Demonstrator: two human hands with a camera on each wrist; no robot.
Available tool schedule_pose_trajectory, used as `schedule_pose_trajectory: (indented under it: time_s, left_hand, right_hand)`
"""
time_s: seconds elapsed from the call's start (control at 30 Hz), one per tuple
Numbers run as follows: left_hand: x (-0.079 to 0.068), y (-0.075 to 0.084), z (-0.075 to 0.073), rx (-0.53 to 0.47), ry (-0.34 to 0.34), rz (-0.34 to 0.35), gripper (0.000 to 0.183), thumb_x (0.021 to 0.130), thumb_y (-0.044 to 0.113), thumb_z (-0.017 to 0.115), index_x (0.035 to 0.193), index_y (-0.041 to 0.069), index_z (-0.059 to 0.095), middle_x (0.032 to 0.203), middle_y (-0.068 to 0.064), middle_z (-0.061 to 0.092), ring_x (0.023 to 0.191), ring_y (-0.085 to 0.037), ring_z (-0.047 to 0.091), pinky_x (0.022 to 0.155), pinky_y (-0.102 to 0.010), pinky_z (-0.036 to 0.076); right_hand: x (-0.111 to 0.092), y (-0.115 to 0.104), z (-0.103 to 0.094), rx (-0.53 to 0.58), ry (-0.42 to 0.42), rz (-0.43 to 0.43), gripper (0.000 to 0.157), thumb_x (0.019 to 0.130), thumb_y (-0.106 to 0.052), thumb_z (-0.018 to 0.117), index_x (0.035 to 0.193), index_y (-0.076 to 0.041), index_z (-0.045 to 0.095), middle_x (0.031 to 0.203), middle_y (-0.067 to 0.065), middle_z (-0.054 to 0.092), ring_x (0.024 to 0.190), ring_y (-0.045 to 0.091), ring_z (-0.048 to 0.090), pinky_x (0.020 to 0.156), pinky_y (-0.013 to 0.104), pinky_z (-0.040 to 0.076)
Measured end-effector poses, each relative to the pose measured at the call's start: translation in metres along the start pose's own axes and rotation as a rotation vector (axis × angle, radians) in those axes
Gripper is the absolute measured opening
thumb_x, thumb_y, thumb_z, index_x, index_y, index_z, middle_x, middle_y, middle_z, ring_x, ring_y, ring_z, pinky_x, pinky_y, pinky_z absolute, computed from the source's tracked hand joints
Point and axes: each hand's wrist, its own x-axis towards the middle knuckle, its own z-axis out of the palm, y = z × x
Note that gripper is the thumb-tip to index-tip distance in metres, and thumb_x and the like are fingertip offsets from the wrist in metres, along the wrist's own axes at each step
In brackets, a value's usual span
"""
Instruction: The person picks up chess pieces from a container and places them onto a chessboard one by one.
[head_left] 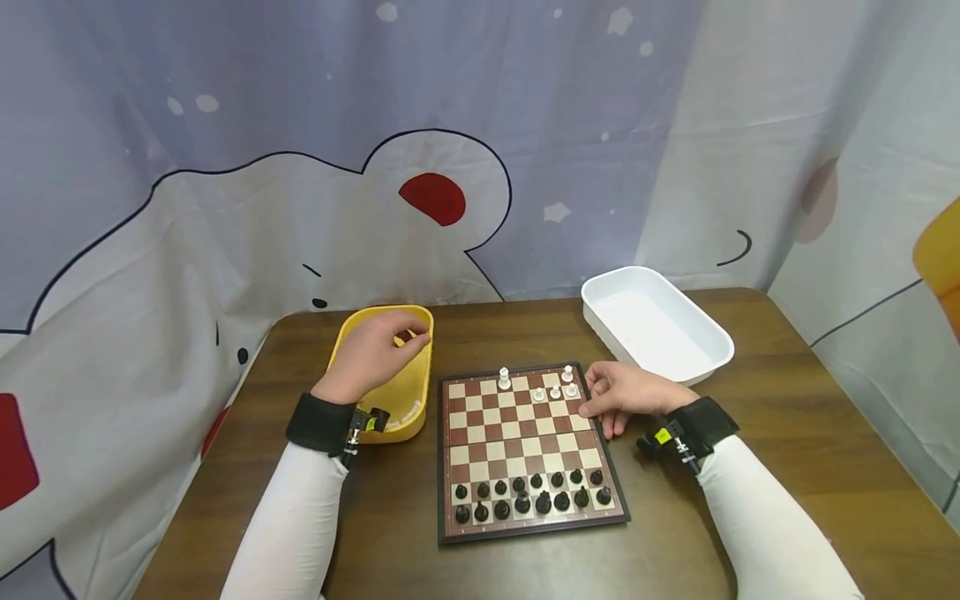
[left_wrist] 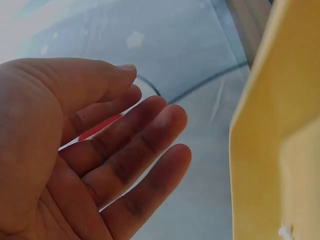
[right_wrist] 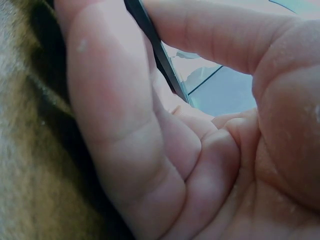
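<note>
Over the yellow bin (head_left: 412, 400) hovers my left hand (head_left: 378, 350), its fingers loosely bent and nothing between them. In the left wrist view the thumb and fingertips stand apart, beside the bin's yellow wall (left_wrist: 255, 125). My right hand (head_left: 626, 392) grips the right edge of the chessboard (head_left: 517, 429), thumb on top and curled fingers along the side. The board's dark edge (right_wrist: 157, 47) shows between thumb and fingers in the right wrist view. Several white chess pieces (head_left: 504, 379) stand at the board's far side; black chess pieces (head_left: 543, 502) fill two rows at the near side.
A white tray (head_left: 652, 321) sits behind my right hand, near the table's back edge. Small white pieces (head_left: 405, 417) lie in the near end of the yellow bin. A printed curtain (head_left: 555, 150) hangs behind the brown wooden table (head_left: 757, 417).
</note>
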Motion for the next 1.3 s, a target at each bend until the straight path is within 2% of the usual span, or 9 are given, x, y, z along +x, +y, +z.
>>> schedule_pose_trajectory:
  time_s: [0.23,0.4,0.53,0.73,0.83,1.03,1.13,1.3]
  left_hand:
    - [-0.003,-0.028,-0.015,0.028,-0.124,-0.125,0.031,0.108,0.023,0.076,0.130,0.003,0.079,0.119,-0.012,0.078,0.108,-0.032,0.071,0.096,-0.052,0.060]
    - [-0.005,-0.039,-0.021,0.052,-0.292,-0.232,0.036,0.105,0.024,0.077,0.131,-0.001,0.077,0.121,-0.016,0.078,0.105,-0.031,0.072,0.095,-0.052,0.061]
    - [-0.006,-0.044,-0.020,0.065,-0.406,-0.266,0.039,0.101,0.023,0.079,0.131,-0.003,0.077,0.123,-0.017,0.078,0.094,-0.026,0.072,0.086,-0.045,0.062]
    - [-0.012,-0.045,-0.019,0.104,-0.439,-0.377,0.041,0.099,0.022,0.078,0.131,-0.002,0.076,0.115,-0.014,0.076,0.087,-0.027,0.067,0.078,-0.042,0.057]
    - [-0.017,-0.043,-0.020,0.121,-0.437,-0.418,0.034,0.097,0.018,0.076,0.124,-0.002,0.077,0.105,-0.013,0.074,0.082,-0.028,0.066,0.073,-0.041,0.055]
    - [-0.024,-0.038,-0.021,0.168,-0.413,-0.462,0.013,0.090,0.015,0.078,0.094,0.003,0.075,0.078,-0.009,0.063,0.069,-0.027,0.060,0.065,-0.039,0.048]
    - [-0.026,-0.034,-0.019,0.214,-0.411,-0.473,0.015,0.089,0.017,0.080,0.092,0.004,0.073,0.074,-0.008,0.061,0.070,-0.027,0.059,0.066,-0.040,0.047]
    - [-0.026,-0.027,-0.015,0.275,-0.425,-0.484,0.019,0.089,0.019,0.081,0.096,0.003,0.075,0.077,-0.009,0.065,0.073,-0.028,0.061,0.067,-0.042,0.048]
  right_hand:
    - [-0.004,-0.003,-0.001,-0.009,0.007,0.000,0.048,0.098,-0.016,0.085,0.119,0.005,0.047,0.081,0.018,0.073,0.058,0.024,0.075,0.053,0.034,0.061]
    - [-0.006,-0.006,-0.002,-0.018,0.014,-0.002,0.046,0.099,-0.015,0.083,0.119,0.005,0.047,0.082,0.016,0.073,0.059,0.024,0.075,0.052,0.032,0.060]
    - [-0.005,-0.006,-0.002,-0.016,0.012,-0.006,0.046,0.099,-0.015,0.083,0.120,0.006,0.047,0.081,0.016,0.073,0.058,0.023,0.075,0.052,0.032,0.060]
    - [-0.003,-0.006,-0.002,-0.005,0.011,-0.003,0.047,0.099,-0.015,0.084,0.119,0.006,0.047,0.080,0.016,0.072,0.058,0.023,0.074,0.052,0.032,0.060]
    - [-0.002,-0.006,-0.001,0.002,0.015,0.002,0.048,0.098,-0.015,0.084,0.120,0.006,0.047,0.082,0.017,0.072,0.058,0.023,0.074,0.052,0.033,0.060]
    - [-0.001,-0.006,0.001,0.005,0.023,0.008,0.051,0.097,-0.016,0.085,0.124,0.006,0.047,0.086,0.018,0.074,0.059,0.023,0.074,0.053,0.034,0.062]
    - [-0.001,-0.006,0.001,0.007,0.027,0.015,0.051,0.097,-0.015,0.085,0.123,0.006,0.047,0.085,0.018,0.074,0.058,0.023,0.074,0.053,0.034,0.062]
    - [-0.002,-0.004,0.001,0.000,0.028,0.022,0.050,0.097,-0.016,0.085,0.122,0.005,0.047,0.084,0.018,0.073,0.059,0.023,0.074,0.052,0.033,0.061]
